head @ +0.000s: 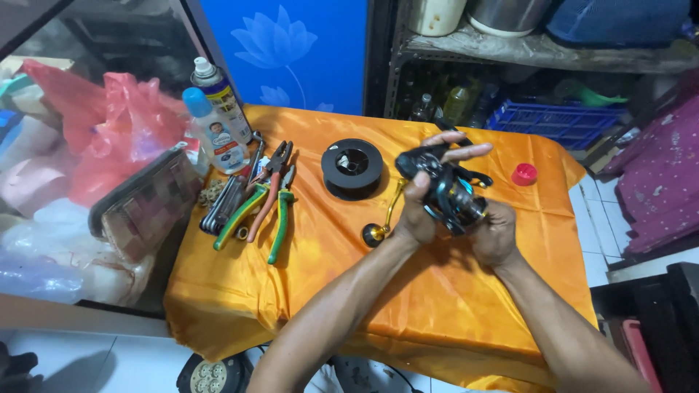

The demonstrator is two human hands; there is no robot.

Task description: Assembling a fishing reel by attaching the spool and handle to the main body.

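Black metal with blue and gold trim is showing between the two hands: it is a fishing reel (445, 191), and both hands are holding it just above the orange cloth (437, 306) that is covering the table. The left hand (426, 195) is closing around the left side of the reel, with the fingers stretching over its top. The right hand (494, 234) is gripping the reel from below and from the right side. The reel's gold handle (384, 218) is hanging down to the left, and its knob is coming close to the cloth. Just beside the hands, to the left, a black line spool (352, 167) is lying flat on the cloth. To the right, a small red cap (523, 174) is sitting near the table edge. Further left, pliers with green and red grips (263, 200) are lying together with some dark tools. Behind them, two bottles (216, 120) are standing upright.
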